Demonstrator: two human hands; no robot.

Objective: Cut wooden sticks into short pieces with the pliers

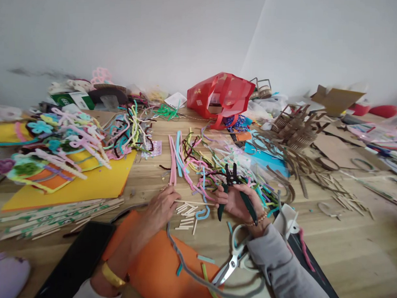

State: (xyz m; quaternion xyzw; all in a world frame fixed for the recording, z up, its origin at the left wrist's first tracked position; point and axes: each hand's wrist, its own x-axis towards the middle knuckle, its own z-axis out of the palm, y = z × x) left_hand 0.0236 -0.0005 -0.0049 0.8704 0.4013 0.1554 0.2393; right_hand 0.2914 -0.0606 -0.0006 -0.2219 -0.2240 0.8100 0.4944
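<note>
My left hand point(162, 206) is closed, fingers pinched on one end of a thin wooden stick point(193, 202). The stick reaches across to my right hand point(240, 202), where its far end meets the fingers. That right hand is wrapped around wire strippers point(232, 174) with dark green handles, black jaws pointing away from me and parted. Below the stick lie several short cut stick pieces point(187, 221) and a bent light blue pipe cleaner point(202, 213). Pink pipe cleaners point(172, 159) and a tangle of coloured ones lie just beyond my hands.
White-handled scissors point(232, 263) and an orange sheet point(168, 269) are close to me. On the left are longer sticks point(53, 218), a black flat object point(80, 258) and pipe-cleaner flowers point(55, 144). A red bag point(220, 97) and brown woven baskets point(297, 126) stand farther back.
</note>
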